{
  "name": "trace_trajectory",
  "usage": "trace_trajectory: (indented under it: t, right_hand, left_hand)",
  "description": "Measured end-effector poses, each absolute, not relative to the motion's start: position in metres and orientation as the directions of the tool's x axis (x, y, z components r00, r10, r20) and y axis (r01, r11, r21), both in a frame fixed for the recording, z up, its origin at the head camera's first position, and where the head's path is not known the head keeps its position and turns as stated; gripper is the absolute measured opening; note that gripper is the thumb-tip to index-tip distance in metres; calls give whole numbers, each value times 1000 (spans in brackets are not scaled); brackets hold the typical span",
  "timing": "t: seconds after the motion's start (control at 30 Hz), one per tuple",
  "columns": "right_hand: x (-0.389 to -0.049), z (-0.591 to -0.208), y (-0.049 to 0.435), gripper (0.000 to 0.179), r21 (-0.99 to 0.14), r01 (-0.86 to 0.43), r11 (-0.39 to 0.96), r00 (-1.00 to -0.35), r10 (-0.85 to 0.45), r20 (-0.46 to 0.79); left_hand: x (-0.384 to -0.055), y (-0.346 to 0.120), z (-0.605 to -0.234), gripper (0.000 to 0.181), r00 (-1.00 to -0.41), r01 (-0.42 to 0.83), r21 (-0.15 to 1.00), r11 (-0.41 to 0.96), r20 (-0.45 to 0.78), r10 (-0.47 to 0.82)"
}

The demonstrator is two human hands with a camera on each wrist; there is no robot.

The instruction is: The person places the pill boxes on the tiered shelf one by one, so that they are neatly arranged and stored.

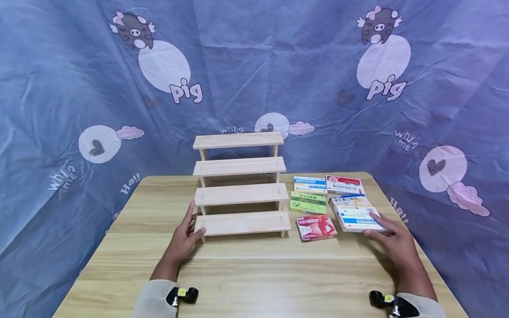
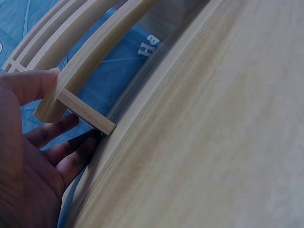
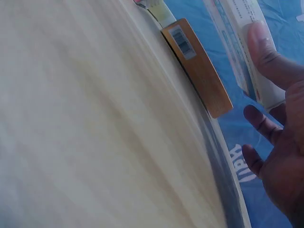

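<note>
A wooden four-tier step stand (image 1: 242, 223) is on the table, its shelves rising toward the back. My left hand (image 1: 184, 238) holds the left end of its lowest shelf, thumb on top and fingers around the side and below, as the left wrist view also shows. At the right, my right hand (image 1: 397, 243) grips a white and blue medicine box (image 1: 358, 219) by its near right corner. In the right wrist view this box (image 3: 244, 14) is raised off the tabletop, thumb on its face. It overlaps another white and blue box (image 1: 350, 200) behind it.
Left of the held box lie a red box (image 1: 316, 228) and a green box (image 1: 308, 202). Behind are a blue and white box (image 1: 310, 183) and a red and white box (image 1: 344, 184). A blue printed cloth (image 1: 246, 57) hangs around the wooden table (image 1: 254, 278).
</note>
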State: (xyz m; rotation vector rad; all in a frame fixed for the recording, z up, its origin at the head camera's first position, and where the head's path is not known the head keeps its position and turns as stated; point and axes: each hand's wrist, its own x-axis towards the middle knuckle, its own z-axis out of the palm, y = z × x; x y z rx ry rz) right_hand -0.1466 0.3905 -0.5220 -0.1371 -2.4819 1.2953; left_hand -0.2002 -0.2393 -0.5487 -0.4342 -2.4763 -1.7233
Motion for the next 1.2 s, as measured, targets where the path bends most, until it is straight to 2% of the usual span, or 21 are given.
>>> trace_trajectory:
  t: [0.3,0.73,1.0,1.2]
  right_hand:
    - [-161,-504,371,66,-828,-22,560,-929,295,224]
    - [-201,-472,338,63,-815,-140,563,-878,309,365]
    - [-226,-441,310,62,-775,-294,559,-803,296,518]
    - [-243,-415,292,62,-731,-308,609,-822,216,526]
  left_hand:
    - [-200,-239,-545,95,-957,273,906,324,223,183]
    - [-199,-239,-543,96,-960,268,902,339,220,176]
    - [-200,-239,-544,96,-961,269,896,354,223,166]
    - [-201,-238,-546,96,-966,251,898,362,208,153]
